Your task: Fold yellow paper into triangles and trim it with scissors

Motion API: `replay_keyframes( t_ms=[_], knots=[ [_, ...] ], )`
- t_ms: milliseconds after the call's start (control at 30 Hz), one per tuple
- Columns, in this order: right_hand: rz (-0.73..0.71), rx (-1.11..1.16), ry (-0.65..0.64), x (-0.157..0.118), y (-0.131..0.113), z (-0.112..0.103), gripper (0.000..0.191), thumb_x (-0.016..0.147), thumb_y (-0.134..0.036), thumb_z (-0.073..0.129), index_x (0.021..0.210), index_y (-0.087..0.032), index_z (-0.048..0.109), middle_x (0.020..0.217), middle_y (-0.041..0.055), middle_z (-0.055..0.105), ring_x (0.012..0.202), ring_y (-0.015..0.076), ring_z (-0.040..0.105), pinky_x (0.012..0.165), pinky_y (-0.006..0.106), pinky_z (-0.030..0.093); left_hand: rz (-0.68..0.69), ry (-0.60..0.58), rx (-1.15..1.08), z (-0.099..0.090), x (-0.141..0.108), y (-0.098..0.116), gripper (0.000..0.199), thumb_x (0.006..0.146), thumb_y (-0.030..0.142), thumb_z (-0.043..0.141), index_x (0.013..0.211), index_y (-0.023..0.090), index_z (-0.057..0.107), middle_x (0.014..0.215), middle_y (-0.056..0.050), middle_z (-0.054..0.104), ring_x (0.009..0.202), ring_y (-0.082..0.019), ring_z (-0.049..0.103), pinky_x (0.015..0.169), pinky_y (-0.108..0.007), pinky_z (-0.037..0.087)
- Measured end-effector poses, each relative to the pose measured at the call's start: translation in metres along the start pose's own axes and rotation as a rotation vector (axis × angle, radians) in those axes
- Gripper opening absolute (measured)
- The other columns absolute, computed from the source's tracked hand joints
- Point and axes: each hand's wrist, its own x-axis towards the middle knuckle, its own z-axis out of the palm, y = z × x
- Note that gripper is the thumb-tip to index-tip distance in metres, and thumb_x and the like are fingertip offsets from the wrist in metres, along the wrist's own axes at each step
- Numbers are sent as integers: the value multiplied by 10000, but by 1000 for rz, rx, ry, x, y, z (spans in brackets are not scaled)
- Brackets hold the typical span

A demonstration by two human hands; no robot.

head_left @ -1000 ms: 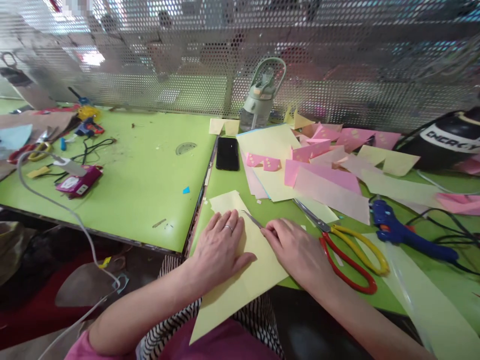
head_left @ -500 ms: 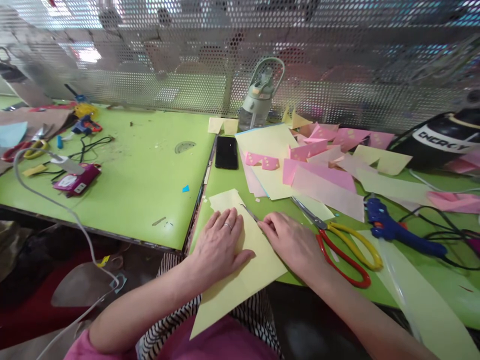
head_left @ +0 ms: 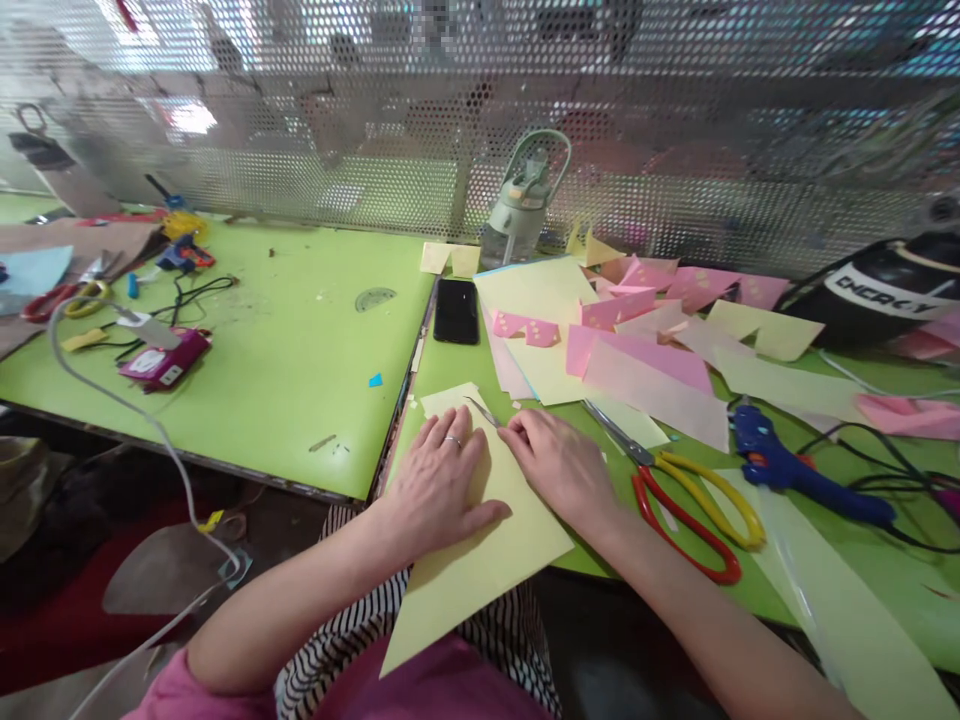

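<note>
A pale yellow sheet of paper (head_left: 491, 555) lies slanted at the table's front edge, its lower corner hanging over my lap. My left hand (head_left: 442, 480) rests flat on it, fingers stretched out and thumb apart. Beside the sheet's right edge, my right hand (head_left: 559, 465) is closed in a pinch around a thin metal tool (head_left: 484, 411) with a slightly curved, pointed tip. That tip lies over the upper part of the paper, just beyond my left fingertips. My fingers hide the rest of the tool, so its exact kind is unclear.
Scissors (head_left: 679, 500) with red and yellow handles lie right of my right hand, near a blue glue gun (head_left: 802, 465). Pink cut pieces (head_left: 637, 360) and yellow paper sheets spread behind. A phone (head_left: 456, 311) and water bottle (head_left: 517, 215) stand further back; a table seam (head_left: 397, 410) runs left.
My right hand has shifted slightly left and away from me, carrying the tool's tip further left over the paper. My left hand stays pressed on the sheet.
</note>
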Motion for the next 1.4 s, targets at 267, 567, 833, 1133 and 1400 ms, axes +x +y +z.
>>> replay_keyframes(
  t_ms=[267, 567, 833, 1133, 1400],
  knots=[
    [16, -49, 4, -5, 2, 0, 297, 991, -367, 391, 803, -203, 554, 747, 47, 663, 638, 187, 602, 519, 299, 313, -11, 3, 47, 3, -1, 0, 823, 824, 707, 487, 1362, 87, 423, 1498, -259, 375, 1399, -383, 349, 1139, -511, 290],
    [-10, -38, -7, -1, 5, -3, 259, 975, -357, 461, 797, -201, 565, 767, 35, 681, 651, 180, 614, 510, 283, 318, -13, -6, 35, 2, -1, 1, 822, 835, 697, 486, 1363, 69, 432, 1495, -275, 370, 1402, -392, 338, 1141, -508, 287],
    [-4, 16, -30, 0, 8, -6, 281, 979, -367, 431, 784, -209, 557, 748, 30, 668, 621, 170, 594, 515, 282, 331, -10, -14, 23, 3, -1, 0, 834, 838, 693, 486, 1382, 64, 421, 1509, -277, 344, 1407, -397, 325, 1149, -507, 273],
    [38, 28, -108, 9, 3, -8, 200, 934, -321, 507, 767, -215, 540, 756, 31, 664, 659, 184, 606, 571, 293, 369, -19, -24, 25, 3, -1, 1, 835, 841, 685, 483, 1395, 65, 409, 1514, -281, 331, 1420, -398, 295, 1157, -507, 259],
    [49, 44, -117, 11, 13, -7, 187, 922, -310, 529, 763, -213, 539, 773, 33, 669, 663, 190, 620, 559, 289, 379, -16, -11, 31, 7, -2, 2, 851, 863, 696, 429, 1426, 60, 372, 1518, -280, 322, 1426, -396, 280, 1151, -511, 264]
  ],
)
